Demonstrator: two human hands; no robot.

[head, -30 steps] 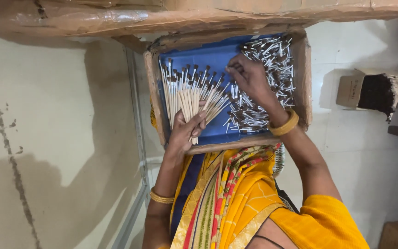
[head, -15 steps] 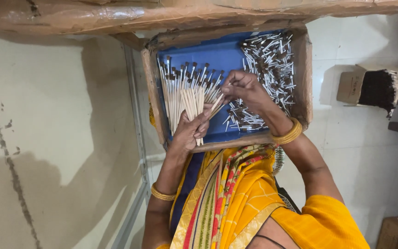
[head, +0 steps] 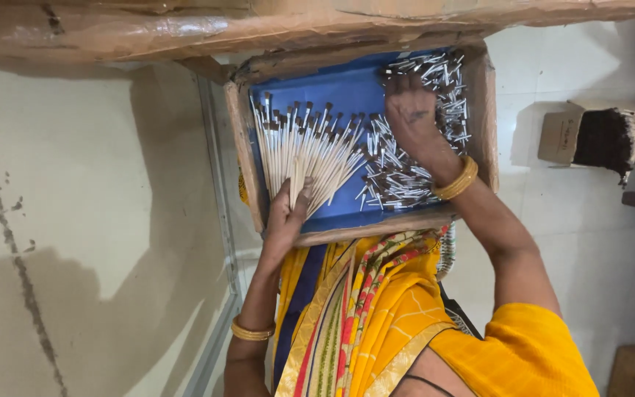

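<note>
In the upper middle of the frame sits a blue-lined tray (head: 332,92). Her left hand (head: 286,217) is clamped on a fanned bundle of pale brush sticks (head: 304,151) at its lower left. Her right hand (head: 411,110), fingers spread, presses into the loose metal ferrules (head: 398,176) at upper right.

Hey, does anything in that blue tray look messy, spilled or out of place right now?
Nothing looks spilled. The loose metal-tipped pieces lie jumbled under the right hand, all inside the tray; the left hand holds a neat fan of sticks.
</note>
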